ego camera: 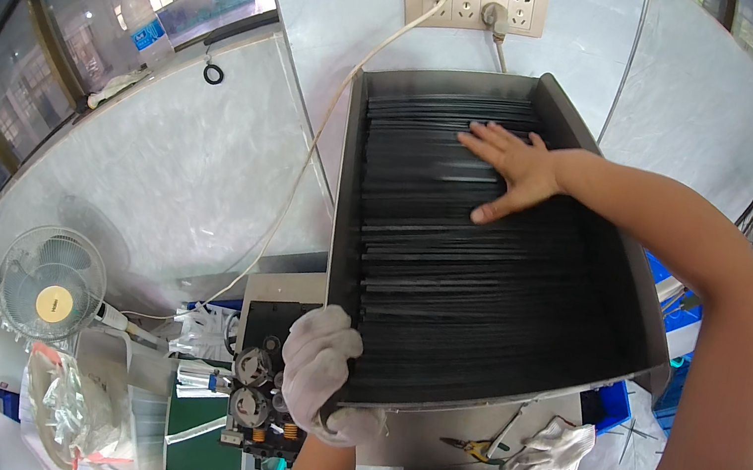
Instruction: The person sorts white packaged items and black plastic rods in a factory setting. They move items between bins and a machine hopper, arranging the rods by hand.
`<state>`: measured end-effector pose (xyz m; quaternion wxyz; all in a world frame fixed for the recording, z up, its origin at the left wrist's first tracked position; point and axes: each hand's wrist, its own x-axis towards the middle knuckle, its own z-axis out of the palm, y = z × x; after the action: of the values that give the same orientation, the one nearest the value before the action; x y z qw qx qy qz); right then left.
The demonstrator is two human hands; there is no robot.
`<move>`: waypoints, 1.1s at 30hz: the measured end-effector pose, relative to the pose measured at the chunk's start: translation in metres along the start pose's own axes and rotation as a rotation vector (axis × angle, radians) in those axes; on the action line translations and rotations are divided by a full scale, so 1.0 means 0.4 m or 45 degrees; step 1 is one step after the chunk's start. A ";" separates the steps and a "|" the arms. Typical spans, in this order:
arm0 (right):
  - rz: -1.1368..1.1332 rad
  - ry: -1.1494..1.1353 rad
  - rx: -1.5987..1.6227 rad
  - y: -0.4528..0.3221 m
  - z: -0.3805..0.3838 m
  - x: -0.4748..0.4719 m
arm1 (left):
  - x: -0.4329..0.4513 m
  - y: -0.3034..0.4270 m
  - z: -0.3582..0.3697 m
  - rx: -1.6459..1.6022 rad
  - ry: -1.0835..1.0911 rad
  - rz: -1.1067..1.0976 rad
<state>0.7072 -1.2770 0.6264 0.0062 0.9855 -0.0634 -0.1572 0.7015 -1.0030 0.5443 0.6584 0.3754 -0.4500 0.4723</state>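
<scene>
A deep dark-grey metal tray point(636, 318) stands tilted before me, its far end near the wall. Thin black strips point(436, 238) lie crosswise inside it, packed side by side. My left hand point(322, 369), in a white knitted glove, grips the tray's near left corner. Over the strips towards the far end, my bare right hand point(514, 172) is spread palm down with its fingers apart. It holds nothing; whether the palm presses on the strips, I cannot tell.
A small machine with rollers point(255, 387) sits left of the tray. Below the tray are yellow-handled pliers point(478, 449) and white gloves point(546, 454). A white cable point(307, 155) runs from the wall sockets point(473, 7). A fan point(53, 280) and a plastic bag point(76, 416) stand at left.
</scene>
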 end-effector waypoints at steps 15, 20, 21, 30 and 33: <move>-0.298 -0.281 0.560 -0.183 0.039 -0.423 | 0.014 0.038 -0.032 0.093 -0.288 -0.063; -0.305 0.264 0.446 -0.184 0.065 -0.475 | -0.019 0.128 -0.066 0.242 -0.239 -0.423; -0.498 0.671 -0.052 -0.183 0.079 -0.493 | -0.059 0.156 -0.088 0.333 -0.109 -0.386; 0.870 1.116 1.346 -0.461 1.065 -0.829 | -0.912 0.678 -0.771 0.659 -0.721 -2.752; 1.297 0.594 1.807 -0.728 1.453 -0.951 | -1.012 0.801 -0.738 0.320 -1.566 -2.819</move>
<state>0.2041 -0.9355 0.1823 -0.5215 0.6171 -0.5713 0.1443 0.4041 -0.7596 0.0905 0.3428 0.7648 -0.0798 -0.5397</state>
